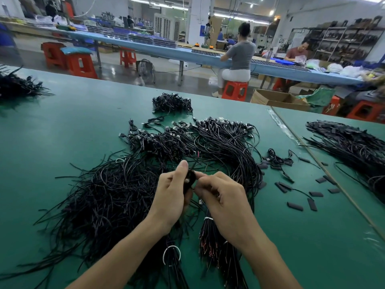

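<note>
Pinching 1 black sleeve point(190, 180) between curled fingers, the left hand point(170, 198) and right hand point(226, 198) seem early on, with loose sleeves point(294, 206) near the worktop's point(62, 126) right edge and a large cable heap point(116, 195) left.

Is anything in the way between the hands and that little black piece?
No, nothing I can see. The left hand and the right hand both pinch the black piece directly, holding it up over the wire pile.

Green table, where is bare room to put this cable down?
The table is bare left of the loose wire heap, and near right below the black sleeves. Crowded around the left hand and right hand pinching the cable.
</note>
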A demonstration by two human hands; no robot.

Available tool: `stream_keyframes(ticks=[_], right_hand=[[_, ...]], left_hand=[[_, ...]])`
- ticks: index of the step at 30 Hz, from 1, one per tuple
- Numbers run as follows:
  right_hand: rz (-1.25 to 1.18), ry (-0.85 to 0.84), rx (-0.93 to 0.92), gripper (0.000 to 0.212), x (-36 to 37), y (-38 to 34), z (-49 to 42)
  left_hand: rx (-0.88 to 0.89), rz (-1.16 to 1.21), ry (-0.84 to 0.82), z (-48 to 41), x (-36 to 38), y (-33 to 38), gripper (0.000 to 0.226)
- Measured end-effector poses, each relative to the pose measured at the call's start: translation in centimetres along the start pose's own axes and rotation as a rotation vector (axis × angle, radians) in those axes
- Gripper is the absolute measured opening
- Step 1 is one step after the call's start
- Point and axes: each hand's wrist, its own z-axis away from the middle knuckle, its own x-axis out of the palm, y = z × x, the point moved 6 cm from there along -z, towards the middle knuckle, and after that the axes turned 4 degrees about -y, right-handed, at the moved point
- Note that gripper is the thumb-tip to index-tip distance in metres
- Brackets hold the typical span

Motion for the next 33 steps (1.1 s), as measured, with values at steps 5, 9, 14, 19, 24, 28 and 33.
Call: stream_keyframes(ticks=[5,9,14,19,24,28,33], right_hand=[[0.472,0.011,-0.173,0.008,0.8,-1.8,0.5],[0.736,-0.052,-0.376,0.017,1.5,-3.0,0.9],[0.694,-0.199,-0.429,0.014,1.6,-3.8,0.4],[0.479,-0.21,-0.226,0.009,1.2,-2.4,-0.2],[0.261,-0.271,-0.083,0.015,0.8,-1.3,-0.3],[0.325,-0.335,-0.091,0.013,1.0,-1.8,-0.1],[0.482,-0.335,-0.235,0.011,1.2,-3.3,0.4]], left_hand=[[-0.033,-0.098,0.041,-0.4,-0.4,-1.1,0.063],[-0.31,-0.04,-0.123,-0.4,0.1,-2.7,0.062],[-0.761,0.042,-0.358,1.3,0.5,-4.7,0.052],[-0.819,0.26,-0.457,1.5,1.3,-4.6,0.059],[-0.599,0.15,-0.762,2.1,1.5,-2.8,0.06],[-0.508,-0.115,-0.801,2.2,1.3,-2.5,0.024],[-0.578,-0.163,-0.732,1.9,1.5,-2.9,0.034]])
